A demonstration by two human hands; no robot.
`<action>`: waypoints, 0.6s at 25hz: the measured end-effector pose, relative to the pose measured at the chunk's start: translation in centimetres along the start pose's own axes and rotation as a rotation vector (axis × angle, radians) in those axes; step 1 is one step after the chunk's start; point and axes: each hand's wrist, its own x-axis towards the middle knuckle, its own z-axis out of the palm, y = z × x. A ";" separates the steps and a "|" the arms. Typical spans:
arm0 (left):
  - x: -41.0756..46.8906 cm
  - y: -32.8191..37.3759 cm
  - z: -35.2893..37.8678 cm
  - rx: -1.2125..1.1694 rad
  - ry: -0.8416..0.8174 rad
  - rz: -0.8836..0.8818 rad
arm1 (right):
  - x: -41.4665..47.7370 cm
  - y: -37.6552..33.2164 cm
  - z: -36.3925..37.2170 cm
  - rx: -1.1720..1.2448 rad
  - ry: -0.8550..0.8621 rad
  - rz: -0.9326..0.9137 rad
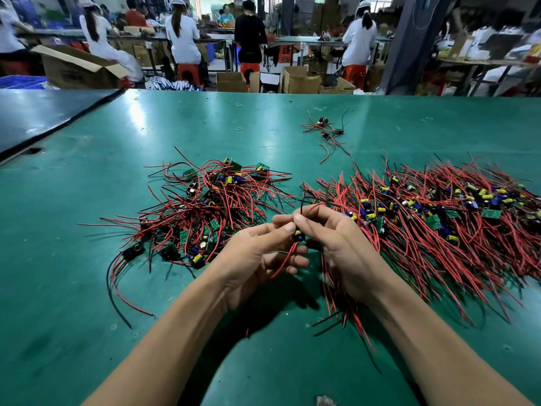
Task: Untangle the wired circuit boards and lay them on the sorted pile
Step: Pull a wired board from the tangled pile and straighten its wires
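Just right of the tangled pile (210,206), the left hand (257,259) and right hand (336,244) both pinch one small circuit board (299,237) by fingertips above the green table (87,259), their other fingers loosely curled. I judge its dangling red leads could snag the sorted pile (439,224) at right and drag laid boards askew. The board stands roughly upright, wires running up and down along its long axis

**Glossy plastic on a shiny tabletop**

The green tabletop (87,259) is seen to be smooth and glossy, marked by lamp glare and dull scuffs. Over it, the tangled pile (210,200), the sorted pile (439,218) and the wired circuit board (299,237) are made up of wires sheathed in shiny red and black plastic and capacitors sleeved in glossy yellow and blue. Beyond its far edge, matt brown cardboard boxes (301,83) are seen.
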 end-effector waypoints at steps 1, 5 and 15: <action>-0.1 0.0 0.0 0.015 -0.003 0.004 | 0.0 -0.1 -0.1 0.009 0.039 -0.020; -0.4 0.2 0.1 0.230 -0.052 0.044 | 0.2 -0.4 -0.5 -0.098 0.200 -0.018; -0.3 -1.1 1.6 0.270 0.013 0.073 | -0.1 0.2 -0.4 -0.235 0.175 -0.005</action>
